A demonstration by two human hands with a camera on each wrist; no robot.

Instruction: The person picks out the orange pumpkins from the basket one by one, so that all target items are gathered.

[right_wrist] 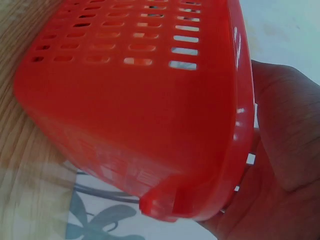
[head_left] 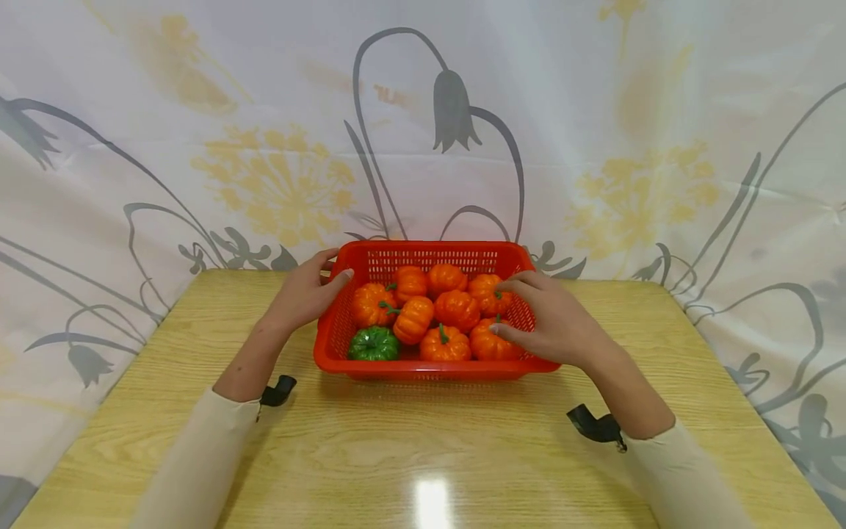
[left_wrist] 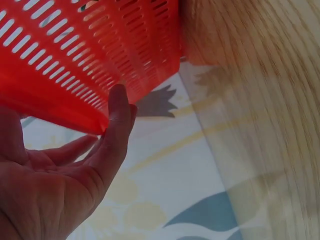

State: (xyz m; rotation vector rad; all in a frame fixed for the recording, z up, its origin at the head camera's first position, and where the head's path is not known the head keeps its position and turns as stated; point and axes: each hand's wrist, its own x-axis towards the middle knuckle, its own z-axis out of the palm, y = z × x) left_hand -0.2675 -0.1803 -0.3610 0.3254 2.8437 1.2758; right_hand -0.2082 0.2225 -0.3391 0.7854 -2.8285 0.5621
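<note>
A red plastic basket [head_left: 429,367] stands on the table, holding several small toy pumpkins. Most are orange, such as the pumpkin [head_left: 444,344] at the front; one green pumpkin [head_left: 374,344] lies in the front left corner. My left hand [head_left: 309,290] grips the basket's left rim, thumb over the edge. In the left wrist view, fingers [left_wrist: 119,107] of that hand lie against the slotted outer wall. My right hand [head_left: 562,319] reaches over the right rim, thumb and fingers spread above the orange pumpkins there. Its fingertips are hidden by the basket in the right wrist view.
Beneath the basket is a light wood-grain table [head_left: 423,441]. A pale curtain [head_left: 423,184] printed with grey and yellow flowers hangs close behind the basket and along both sides. Black camera mounts [head_left: 598,426] stick out from the wrists.
</note>
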